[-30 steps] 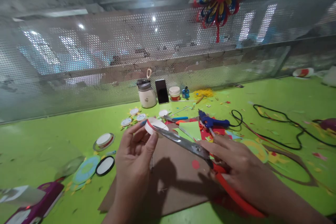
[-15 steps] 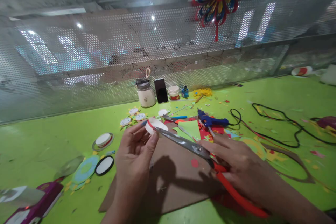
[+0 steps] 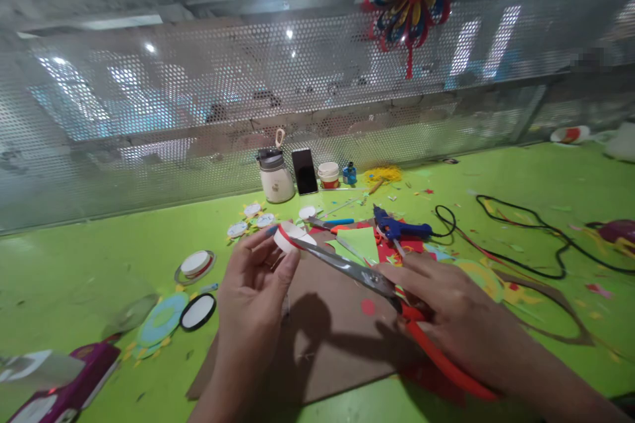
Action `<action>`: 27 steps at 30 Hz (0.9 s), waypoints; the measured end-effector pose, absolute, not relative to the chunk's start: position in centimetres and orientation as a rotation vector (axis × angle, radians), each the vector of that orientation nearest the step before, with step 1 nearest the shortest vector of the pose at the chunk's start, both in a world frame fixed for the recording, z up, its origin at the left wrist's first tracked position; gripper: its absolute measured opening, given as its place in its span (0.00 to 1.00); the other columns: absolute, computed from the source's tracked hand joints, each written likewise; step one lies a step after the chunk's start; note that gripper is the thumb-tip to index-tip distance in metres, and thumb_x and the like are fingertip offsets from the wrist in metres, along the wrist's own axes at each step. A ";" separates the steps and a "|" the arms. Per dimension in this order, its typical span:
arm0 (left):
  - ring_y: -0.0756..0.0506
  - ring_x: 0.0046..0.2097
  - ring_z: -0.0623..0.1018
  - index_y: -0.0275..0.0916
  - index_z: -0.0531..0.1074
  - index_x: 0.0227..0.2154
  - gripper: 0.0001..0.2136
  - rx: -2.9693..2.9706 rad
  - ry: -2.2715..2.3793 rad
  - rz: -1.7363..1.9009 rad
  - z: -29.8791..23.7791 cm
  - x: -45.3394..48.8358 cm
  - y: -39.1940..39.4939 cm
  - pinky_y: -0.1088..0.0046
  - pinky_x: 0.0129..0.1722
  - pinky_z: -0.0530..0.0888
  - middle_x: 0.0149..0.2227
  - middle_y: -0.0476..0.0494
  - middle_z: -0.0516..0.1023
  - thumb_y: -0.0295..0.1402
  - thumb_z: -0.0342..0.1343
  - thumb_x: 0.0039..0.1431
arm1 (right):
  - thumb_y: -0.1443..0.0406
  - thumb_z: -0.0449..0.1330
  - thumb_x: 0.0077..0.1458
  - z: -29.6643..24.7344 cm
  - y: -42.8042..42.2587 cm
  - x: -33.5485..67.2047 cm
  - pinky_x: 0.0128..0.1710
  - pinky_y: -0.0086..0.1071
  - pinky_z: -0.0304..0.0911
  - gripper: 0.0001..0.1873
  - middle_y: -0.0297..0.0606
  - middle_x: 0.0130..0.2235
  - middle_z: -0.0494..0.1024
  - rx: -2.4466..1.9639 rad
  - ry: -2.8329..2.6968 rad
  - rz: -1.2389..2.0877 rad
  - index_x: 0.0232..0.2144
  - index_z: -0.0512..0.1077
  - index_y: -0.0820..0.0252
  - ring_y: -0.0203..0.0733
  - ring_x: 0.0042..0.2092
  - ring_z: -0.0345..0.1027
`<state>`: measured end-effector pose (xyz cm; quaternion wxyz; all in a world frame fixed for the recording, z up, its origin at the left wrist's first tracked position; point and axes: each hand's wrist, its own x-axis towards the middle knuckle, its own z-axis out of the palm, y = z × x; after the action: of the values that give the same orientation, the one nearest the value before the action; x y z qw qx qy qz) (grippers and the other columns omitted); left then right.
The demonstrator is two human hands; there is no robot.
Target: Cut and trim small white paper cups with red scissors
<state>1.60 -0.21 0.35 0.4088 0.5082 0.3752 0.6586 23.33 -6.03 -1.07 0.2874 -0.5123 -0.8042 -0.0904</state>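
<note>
1. At the far left of the green table [image 3: 99, 244] we see a pale blue disc [image 3: 161, 320] and a black-rimmed ring [image 3: 198, 312] lying flat, well apart from both hands.
2. Our left hand [image 3: 253, 291] is raised above the brown cardboard [image 3: 322, 337]. Its thumb and forefinger pinch the white round piece [image 3: 292, 236] by its near edge, and the other fingers curl loosely behind.
3. The piece is held in the air just above the cardboard's far edge. It looks like a small white paper round with a red band along its rim, thin and easily bent.
4. The tips of the scissors [image 3: 347, 268] touch the piece at the red band, so we judge that a cut or trim along the rim is in hand. We cannot tell whether the blades are parted there.
5. In our judgement, a clean cut here calls for a firm pinch and a small turn of the piece into the blades.
6. Our right hand [image 3: 456, 317] is wrapped around the scissors' red handles, with the forefinger stretched along the blades.
7. Beyond it lie a blue glue gun [image 3: 401, 230] and its black cable [image 3: 520, 238].
</note>
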 end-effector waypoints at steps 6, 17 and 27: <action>0.43 0.49 0.80 0.41 0.73 0.46 0.19 1.286 0.929 1.668 0.1 1.5 0.0 0.67 0.51 0.77 0.48 0.42 0.81 0.31 0.68 0.50 | 0.72 0.58 0.46 -1.0 -6.1 23.1 0.28 0.36 0.69 0.17 0.40 0.30 0.78 -1.396 -2.136 -0.271 0.39 0.77 0.57 0.46 0.29 0.72; 0.42 0.50 0.80 0.41 0.74 0.44 0.16 1.357 0.913 1.655 -0.7 1.6 0.1 0.65 0.50 0.79 0.46 0.43 0.81 0.30 0.68 0.51 | 0.73 0.58 0.46 -1.1 -6.1 23.3 0.28 0.37 0.70 0.19 0.40 0.32 0.79 -1.408 -2.150 -0.256 0.41 0.77 0.57 0.47 0.30 0.73; 0.40 0.48 0.81 0.40 0.74 0.43 0.16 1.405 0.988 1.660 -0.2 1.8 -0.1 0.63 0.48 0.80 0.49 0.40 0.80 0.32 0.68 0.50 | 0.73 0.62 0.46 -1.2 -6.0 23.4 0.28 0.40 0.71 0.19 0.43 0.33 0.79 -1.409 -2.165 -0.200 0.43 0.77 0.59 0.48 0.30 0.73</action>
<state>1.79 -0.09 -0.15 0.3678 0.5470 0.3847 0.6462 23.41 -5.98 -1.20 0.2720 -0.5233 -0.8041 -0.0741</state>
